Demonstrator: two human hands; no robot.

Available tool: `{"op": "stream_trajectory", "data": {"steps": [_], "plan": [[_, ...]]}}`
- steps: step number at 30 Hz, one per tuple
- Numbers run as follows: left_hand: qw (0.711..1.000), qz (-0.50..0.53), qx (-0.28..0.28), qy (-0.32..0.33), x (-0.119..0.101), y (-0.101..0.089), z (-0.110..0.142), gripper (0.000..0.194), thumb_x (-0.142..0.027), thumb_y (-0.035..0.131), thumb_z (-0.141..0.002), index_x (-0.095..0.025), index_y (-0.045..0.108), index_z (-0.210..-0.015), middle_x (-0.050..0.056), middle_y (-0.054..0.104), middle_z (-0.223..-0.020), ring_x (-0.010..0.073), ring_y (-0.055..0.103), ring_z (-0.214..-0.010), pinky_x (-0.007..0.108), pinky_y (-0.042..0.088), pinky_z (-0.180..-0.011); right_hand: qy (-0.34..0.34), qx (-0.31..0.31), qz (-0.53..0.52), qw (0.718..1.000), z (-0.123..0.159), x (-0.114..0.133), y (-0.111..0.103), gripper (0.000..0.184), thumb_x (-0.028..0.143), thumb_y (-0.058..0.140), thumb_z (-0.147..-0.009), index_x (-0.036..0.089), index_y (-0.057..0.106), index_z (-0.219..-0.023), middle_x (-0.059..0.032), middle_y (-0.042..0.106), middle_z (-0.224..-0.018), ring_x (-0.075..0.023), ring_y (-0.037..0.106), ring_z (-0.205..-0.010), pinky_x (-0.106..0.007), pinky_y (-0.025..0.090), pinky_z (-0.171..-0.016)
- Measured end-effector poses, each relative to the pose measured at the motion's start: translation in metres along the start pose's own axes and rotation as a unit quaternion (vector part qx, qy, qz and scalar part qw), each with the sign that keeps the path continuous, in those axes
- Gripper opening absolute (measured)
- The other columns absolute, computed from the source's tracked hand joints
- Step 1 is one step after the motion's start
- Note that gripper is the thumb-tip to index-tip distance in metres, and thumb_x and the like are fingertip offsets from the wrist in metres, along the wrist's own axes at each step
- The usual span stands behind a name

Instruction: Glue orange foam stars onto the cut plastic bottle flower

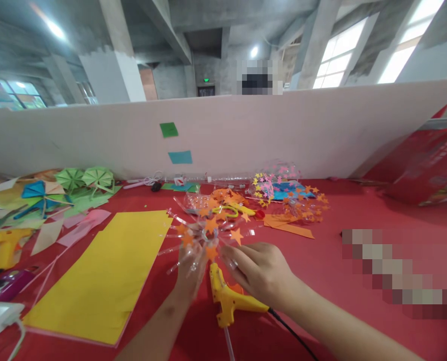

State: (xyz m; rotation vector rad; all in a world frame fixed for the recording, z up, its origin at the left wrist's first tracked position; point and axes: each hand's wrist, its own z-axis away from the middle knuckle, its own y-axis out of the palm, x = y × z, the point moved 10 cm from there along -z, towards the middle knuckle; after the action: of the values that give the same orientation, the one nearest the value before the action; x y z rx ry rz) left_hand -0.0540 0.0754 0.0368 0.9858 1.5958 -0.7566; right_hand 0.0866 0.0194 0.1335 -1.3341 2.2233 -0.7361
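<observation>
A clear plastic bottle piece (210, 233), its end cut into strips that fan outward, stands in front of me with orange paper stars stuck on several strips. My left hand (191, 268) grips it from below left, partly hidden behind the strips. At its right side, the fingers of my right hand (264, 265) are pinched on a clear strip near an orange star (237, 236). Directly below both hands lies a yellow glue gun (225, 303), a clear glue stick poking from its back end. Behind the bottle piece are yellow-handled scissors (229, 210).
Yellow paper sheets (103, 271) lie at left, beside a second yellow glue gun (7, 245) and folded paper shapes (95, 178). Star-covered plastic pieces (306, 205) and orange paper strips (289, 225) sit behind right. A white partition (215, 130) borders the red table (321, 271).
</observation>
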Motion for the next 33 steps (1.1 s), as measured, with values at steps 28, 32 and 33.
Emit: {"op": "stream_trajectory", "data": {"steps": [28, 32, 33], "plan": [[0.971, 0.197, 0.073, -0.110, 0.028, 0.026, -0.007, 0.033, -0.021, 0.079, -0.057, -0.017, 0.058, -0.082, -0.003, 0.065, -0.074, 0.0105, 0.061, -0.069, 0.023, 0.046, -0.073, 0.479, 0.103, -0.481, 0.727, 0.040, -0.096, 0.094, 0.018, 0.031, 0.061, -0.074, 0.017, 0.057, -0.084, 0.0033, 0.059, -0.063, -0.0096, 0.057, -0.050, -0.023, 0.050, -0.053], [0.977, 0.156, 0.095, -0.113, 0.031, 0.027, -0.009, 0.035, -0.022, 0.077, -0.059, -0.018, 0.061, -0.089, 0.000, 0.067, -0.084, 0.0131, 0.062, -0.076, 0.026, 0.046, -0.077, 0.491, 0.104, -0.449, 0.740, 0.041, -0.107, 0.094, 0.014, 0.031, 0.058, -0.076, 0.017, 0.060, -0.077, 0.0032, 0.058, -0.054, -0.0112, 0.058, -0.050, -0.024, 0.051, -0.054], [0.977, 0.150, 0.095, -0.115, 0.032, 0.026, -0.009, 0.037, -0.021, 0.077, -0.058, -0.018, 0.062, -0.091, 0.001, 0.067, -0.085, 0.0139, 0.062, -0.078, 0.027, 0.046, -0.078, 0.493, 0.102, -0.437, 0.746, 0.042, -0.111, 0.095, 0.012, 0.030, 0.058, -0.076, 0.018, 0.060, -0.074, 0.0030, 0.058, -0.054, -0.0113, 0.058, -0.050, -0.024, 0.050, -0.055]]}}
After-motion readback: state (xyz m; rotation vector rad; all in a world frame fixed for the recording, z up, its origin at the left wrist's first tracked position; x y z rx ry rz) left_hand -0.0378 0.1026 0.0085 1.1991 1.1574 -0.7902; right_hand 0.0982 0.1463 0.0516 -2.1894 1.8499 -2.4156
